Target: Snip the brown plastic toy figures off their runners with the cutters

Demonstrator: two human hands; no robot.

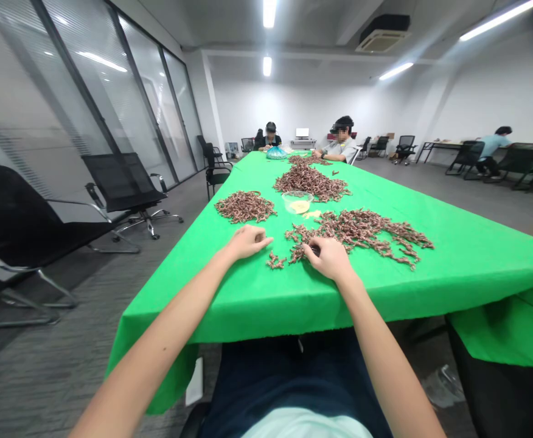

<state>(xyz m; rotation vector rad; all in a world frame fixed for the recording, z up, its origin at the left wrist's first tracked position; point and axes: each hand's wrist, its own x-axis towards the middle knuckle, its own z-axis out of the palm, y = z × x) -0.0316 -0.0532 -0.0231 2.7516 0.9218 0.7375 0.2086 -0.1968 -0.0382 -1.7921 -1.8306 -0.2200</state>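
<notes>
Loose cluster [276,261]: a few brown knobbly pieces; on the counter [257,304], between the hands, slightly to their near side
Hands: apart; left hand [248,241] curled, right hand [328,257] curled at the pieces; whether either pinches one, cannot tell
Near pile [362,231]: at the right hand's fingers; long axis sideways, trailing rightward; right hand nearer
Left pile [244,207]: just beyond the left hand
Clear bowl [288,205]: beyond the gap between both
Farther pile [312,182]: past the bowl
</notes>
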